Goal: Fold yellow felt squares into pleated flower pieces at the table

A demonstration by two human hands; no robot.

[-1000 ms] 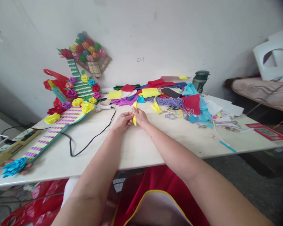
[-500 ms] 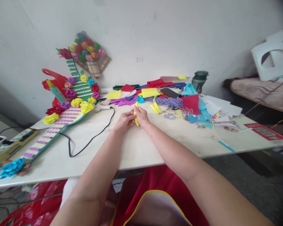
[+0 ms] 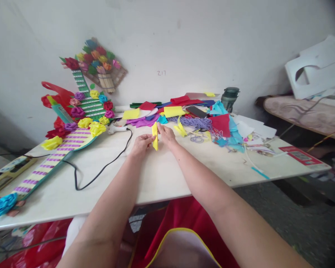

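Note:
My left hand (image 3: 142, 144) pinches a narrow folded strip of yellow crepe paper (image 3: 155, 137) between thumb and fingers. The strip stands upright above the table, its near end pointing down. On its other side, my right hand (image 3: 166, 134) is closed with its fingertips at the strip's upper right edge; part of that grip is hidden. Just beyond the hands lie a small blue paper piece (image 3: 162, 119) and a crumpled yellow paper piece (image 3: 180, 128).
A flower-decorated guitar-shaped craft (image 3: 53, 158) lies on the left, near a white glue gun (image 3: 117, 128) with a black cord (image 3: 103, 172). Coloured paper sheets (image 3: 174, 111), purple yarn (image 3: 194, 122) and a dark bottle (image 3: 229, 98) line the back. Paper scraps (image 3: 258, 145) lie right.
The yellow strip has turned to show more of its broad face, and my right hand has shifted slightly off it to the right. The camera view has turned a little to the right.

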